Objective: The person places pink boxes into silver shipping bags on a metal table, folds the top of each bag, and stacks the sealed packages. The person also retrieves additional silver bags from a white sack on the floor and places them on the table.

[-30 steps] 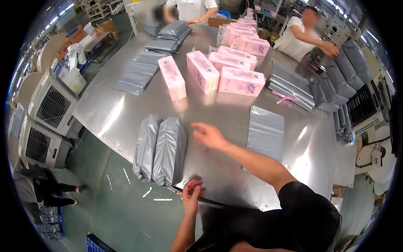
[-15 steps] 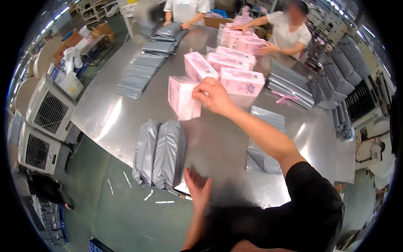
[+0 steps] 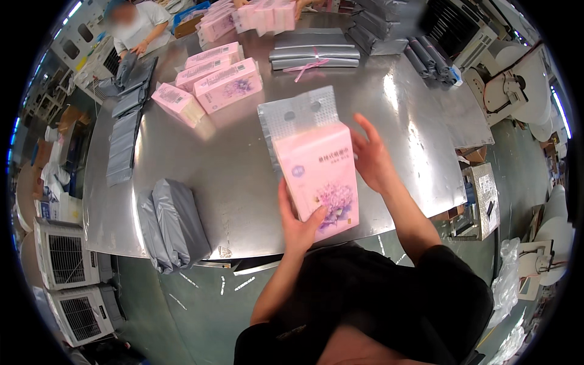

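Head view: over the table's near edge (image 3: 243, 242) I see the left hand (image 3: 297, 232) clasping a pink pack (image 3: 316, 167), the right hand (image 3: 375, 159) loose, perhaps touching it.

Pack (image 3: 313, 182): is showing pink with a purple floral print; its flap (image 3: 302, 119) is showing pale grey, finely patterned. Other packs (image 3: 228, 87): are repeating pink. Bags (image 3: 182, 219): are gleaming plain grey. Ribbon (image 3: 311, 63): is showing pink. Tabletop (image 3: 225, 164): is shining silver.

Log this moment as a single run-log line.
left hand: holding pink pack | right hand: open beside pack's right edge | grey parcels: near table edge, left | other pink packs: farther back
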The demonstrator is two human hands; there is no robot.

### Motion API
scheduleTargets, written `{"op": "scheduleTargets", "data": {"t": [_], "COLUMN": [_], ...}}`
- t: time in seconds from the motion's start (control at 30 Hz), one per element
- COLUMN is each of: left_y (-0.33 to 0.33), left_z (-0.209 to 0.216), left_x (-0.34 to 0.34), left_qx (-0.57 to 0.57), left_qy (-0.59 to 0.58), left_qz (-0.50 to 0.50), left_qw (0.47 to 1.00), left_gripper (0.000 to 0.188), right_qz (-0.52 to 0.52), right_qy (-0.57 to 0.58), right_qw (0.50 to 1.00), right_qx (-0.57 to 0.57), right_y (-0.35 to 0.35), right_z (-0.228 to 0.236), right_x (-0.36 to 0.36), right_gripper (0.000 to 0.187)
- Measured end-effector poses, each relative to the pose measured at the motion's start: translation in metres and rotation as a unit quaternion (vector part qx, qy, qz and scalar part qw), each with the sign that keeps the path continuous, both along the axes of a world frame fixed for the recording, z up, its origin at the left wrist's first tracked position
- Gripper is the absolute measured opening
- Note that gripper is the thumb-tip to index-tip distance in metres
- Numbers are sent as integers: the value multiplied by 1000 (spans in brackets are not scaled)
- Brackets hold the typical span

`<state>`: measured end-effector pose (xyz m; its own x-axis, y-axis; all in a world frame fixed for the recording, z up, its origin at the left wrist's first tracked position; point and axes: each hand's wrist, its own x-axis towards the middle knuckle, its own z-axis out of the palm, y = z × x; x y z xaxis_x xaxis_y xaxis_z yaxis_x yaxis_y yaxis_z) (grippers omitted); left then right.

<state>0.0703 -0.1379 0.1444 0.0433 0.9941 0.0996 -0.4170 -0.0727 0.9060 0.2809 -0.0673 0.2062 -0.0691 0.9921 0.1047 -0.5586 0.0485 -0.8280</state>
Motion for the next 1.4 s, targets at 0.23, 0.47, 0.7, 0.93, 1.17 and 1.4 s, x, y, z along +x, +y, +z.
{"op": "scheduleTargets", "data": {"t": [0.23, 0.47, 0.7, 0.93, 1.17, 1.4], "left_y": [48, 138, 108, 117, 127, 108], "left_z": [-62, -123, -99, -138, -133, -115], "left_x": [41, -14, -28, -28, -30, -38], "left_qx": [116, 109, 222, 139, 79, 187], "left_qy": [401, 739, 672, 603, 590, 680], "left_qz": [-25, -54, -198, -100, -37, -167], "left_qw": [909, 662, 678, 779, 803, 689], "left_gripper": [61, 50, 25, 14, 16, 18], "right_qz": [-46, -53, -20, 56, 105, 32], "right_qy": [-54, 24, 163, -29, -127, 81], "right_qw": [976, 969, 962, 972, 958, 977], "right_qx": [-208, -238, -217, -228, -233, -192], "right_y": [-117, -131, -123, -98, -123, -136], "right_z": [-92, -111, -125, -131, -132, -117], "right_x": [75, 102, 101, 58, 30, 77], "right_gripper": [79, 78, 75, 86, 87, 78]}}
